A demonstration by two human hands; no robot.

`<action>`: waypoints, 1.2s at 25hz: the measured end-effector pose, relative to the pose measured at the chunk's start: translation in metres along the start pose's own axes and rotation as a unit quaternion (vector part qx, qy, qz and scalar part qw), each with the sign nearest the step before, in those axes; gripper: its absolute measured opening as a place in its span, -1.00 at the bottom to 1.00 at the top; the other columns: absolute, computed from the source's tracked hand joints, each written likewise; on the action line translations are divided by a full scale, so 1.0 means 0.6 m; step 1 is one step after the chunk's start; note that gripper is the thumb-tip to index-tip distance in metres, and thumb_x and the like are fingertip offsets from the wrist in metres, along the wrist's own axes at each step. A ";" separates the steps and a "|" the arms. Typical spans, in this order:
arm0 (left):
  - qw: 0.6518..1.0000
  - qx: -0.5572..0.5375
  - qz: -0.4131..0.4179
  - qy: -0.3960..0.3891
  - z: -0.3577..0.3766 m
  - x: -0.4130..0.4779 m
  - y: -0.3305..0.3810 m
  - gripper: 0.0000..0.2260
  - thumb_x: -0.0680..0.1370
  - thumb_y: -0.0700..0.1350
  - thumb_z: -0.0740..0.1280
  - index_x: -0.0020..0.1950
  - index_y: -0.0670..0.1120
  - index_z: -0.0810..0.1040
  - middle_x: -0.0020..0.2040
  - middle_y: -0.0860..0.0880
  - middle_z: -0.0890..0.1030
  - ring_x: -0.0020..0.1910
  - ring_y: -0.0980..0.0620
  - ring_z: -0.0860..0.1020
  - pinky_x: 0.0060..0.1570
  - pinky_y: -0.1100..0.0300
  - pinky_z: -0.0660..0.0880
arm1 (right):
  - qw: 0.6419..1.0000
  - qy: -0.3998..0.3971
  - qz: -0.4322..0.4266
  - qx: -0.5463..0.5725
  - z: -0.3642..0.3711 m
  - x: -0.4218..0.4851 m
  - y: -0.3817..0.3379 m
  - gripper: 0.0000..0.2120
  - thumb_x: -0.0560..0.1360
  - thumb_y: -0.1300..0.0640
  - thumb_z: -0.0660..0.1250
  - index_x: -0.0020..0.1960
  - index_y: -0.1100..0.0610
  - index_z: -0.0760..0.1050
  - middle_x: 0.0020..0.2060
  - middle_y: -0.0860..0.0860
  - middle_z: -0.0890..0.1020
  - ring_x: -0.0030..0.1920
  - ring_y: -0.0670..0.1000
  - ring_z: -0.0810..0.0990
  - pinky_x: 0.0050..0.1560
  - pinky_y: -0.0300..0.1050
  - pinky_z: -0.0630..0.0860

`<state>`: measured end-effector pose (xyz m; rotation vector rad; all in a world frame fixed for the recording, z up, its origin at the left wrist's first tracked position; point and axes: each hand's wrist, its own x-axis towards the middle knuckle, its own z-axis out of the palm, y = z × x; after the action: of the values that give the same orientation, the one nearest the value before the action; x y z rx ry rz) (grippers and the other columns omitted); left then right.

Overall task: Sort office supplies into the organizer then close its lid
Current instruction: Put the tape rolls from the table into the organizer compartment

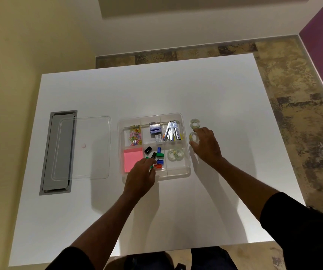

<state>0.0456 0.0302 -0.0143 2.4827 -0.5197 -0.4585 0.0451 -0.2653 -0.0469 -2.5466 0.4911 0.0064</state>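
Observation:
A clear plastic organizer (184, 115) sits mid-table, divided into compartments holding coloured paper clips (135, 133), staple boxes (154, 128), metal clippers (173, 130), pink sticky notes (131, 158), small sharpeners (159, 155) and two tape rolls (175, 153). My left hand (140, 177) is over the near middle compartment, fingers closed on small green and black pieces (153, 155). My right hand (205, 146) is on the table right of the organizer, fingers curled around a clear tape roll (194, 137). Another tape roll (195, 123) lies just beyond it. The clear lid (82, 149) lies flat to the left.
A grey cable-port cover (58, 152) is set into the white table (156, 90) at the left, partly under the lid. The table's edges are near on all sides, with patterned floor (293, 94) beyond.

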 end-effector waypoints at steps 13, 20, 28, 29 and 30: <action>1.000 -0.011 -0.002 0.017 0.002 -0.028 0.008 -0.79 0.65 -0.15 0.40 0.28 -0.07 0.61 0.21 -0.07 0.70 0.16 -0.02 0.63 0.05 0.18 0.53 | 0.953 -0.103 -0.201 -0.200 0.023 -0.046 -0.074 -0.49 0.31 0.17 0.65 0.22 0.14 0.60 0.03 0.13 0.72 -0.03 0.17 0.64 -0.12 0.00 0.57; 1.000 -0.007 0.001 0.019 0.005 -0.026 0.006 -0.79 0.64 -0.16 0.40 0.27 -0.08 0.62 0.21 -0.07 0.70 0.16 -0.03 0.64 0.04 0.11 0.60 | 0.991 -0.013 -0.118 -0.064 0.009 -0.029 -0.044 -0.78 0.47 0.21 0.48 0.11 0.13 0.61 0.00 0.09 0.65 -0.03 0.17 0.63 -0.15 0.01 0.61; 1.000 -0.004 0.002 0.023 0.011 -0.005 -0.001 -0.80 0.64 -0.19 0.39 0.26 -0.08 0.64 0.19 -0.06 0.72 0.13 0.00 0.65 0.00 0.16 0.59 | 0.980 -0.151 0.053 -0.119 -0.014 0.081 0.035 -0.22 0.43 0.11 0.56 0.54 0.06 0.26 0.47 0.17 0.34 0.42 0.29 0.42 0.17 0.20 0.60; 1.000 -0.005 0.001 0.024 0.013 -0.001 -0.002 -0.80 0.64 -0.19 0.39 0.26 -0.08 0.63 0.19 -0.06 0.72 0.13 0.01 0.65 0.00 0.14 0.61 | 0.977 -0.167 0.046 -0.125 -0.012 0.095 0.037 -0.15 0.40 0.11 0.57 0.56 0.02 0.21 0.53 0.16 0.26 0.46 0.30 0.38 0.18 0.23 0.59; 1.000 -0.007 -0.002 0.023 0.014 0.002 -0.004 -0.80 0.64 -0.19 0.39 0.26 -0.08 0.63 0.18 -0.06 0.72 0.13 0.01 0.65 0.01 0.13 0.62 | 0.974 -0.179 0.033 -0.133 -0.009 0.107 0.038 -0.10 0.40 0.11 0.58 0.59 -0.01 0.17 0.59 0.15 0.18 0.52 0.30 0.32 0.20 0.26 0.59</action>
<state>0.0435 0.0276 -0.0227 2.4750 -0.4921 -0.4034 0.0966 -0.3080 -0.0605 -2.6990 0.4550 0.5811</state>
